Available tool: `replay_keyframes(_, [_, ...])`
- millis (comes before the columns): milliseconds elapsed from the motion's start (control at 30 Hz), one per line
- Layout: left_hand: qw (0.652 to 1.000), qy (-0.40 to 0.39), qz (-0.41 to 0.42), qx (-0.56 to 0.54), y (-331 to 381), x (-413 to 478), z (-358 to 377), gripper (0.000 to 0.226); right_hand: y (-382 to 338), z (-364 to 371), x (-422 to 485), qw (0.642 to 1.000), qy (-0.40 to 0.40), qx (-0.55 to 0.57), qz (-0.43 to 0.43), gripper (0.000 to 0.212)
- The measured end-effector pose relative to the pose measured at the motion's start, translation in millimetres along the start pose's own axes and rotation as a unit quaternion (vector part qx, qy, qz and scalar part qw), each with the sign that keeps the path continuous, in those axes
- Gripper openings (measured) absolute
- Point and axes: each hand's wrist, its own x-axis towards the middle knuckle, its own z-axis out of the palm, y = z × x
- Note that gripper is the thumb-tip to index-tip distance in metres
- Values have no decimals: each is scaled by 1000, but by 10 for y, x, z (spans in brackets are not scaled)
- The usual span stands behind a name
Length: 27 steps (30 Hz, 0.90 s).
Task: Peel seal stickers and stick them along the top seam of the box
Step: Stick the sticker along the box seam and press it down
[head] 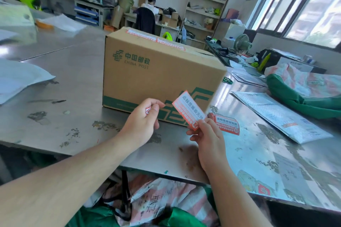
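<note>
A brown China Post cardboard box (158,72) stands on the steel table (77,83). Two orange seal stickers (156,39) lie along the far-left part of its top seam. My right hand (206,134) pinches an orange-and-white seal sticker (188,108) by its lower end, in front of the box's near side. My left hand (144,120) holds a small crumpled scrap of backing paper (148,110) between thumb and fingers. More stickers on a sheet (227,122) lie on the table just right of my right hand.
A grey mail pouch (276,116) and a green-and-striped sack (304,90) lie on the table to the right. White sheets (20,77) are at the left. A desk fan (242,42) and clutter stand behind. A person sits at a far desk (147,14).
</note>
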Motion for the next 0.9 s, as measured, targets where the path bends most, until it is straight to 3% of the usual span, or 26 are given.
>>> replay_keyframes(200, [998,-31,-15,-42,203,-31,-249,19,-246,-4,-53,999,-32,27,3,26])
replay_keyframes(400, [994,-79,1,-80,817,83,-561,27,-790,10,38,987,-125,89,53,26])
replay_keyframes(600, [997,-65,31,33,1299,376,-650,35,-1399,9,257,984,-167,60,16,31])
replay_keyframes(900, [993,-105,-33,49,1695,909,-602,40,-1850,-35,687,970,-221,-95,33,20])
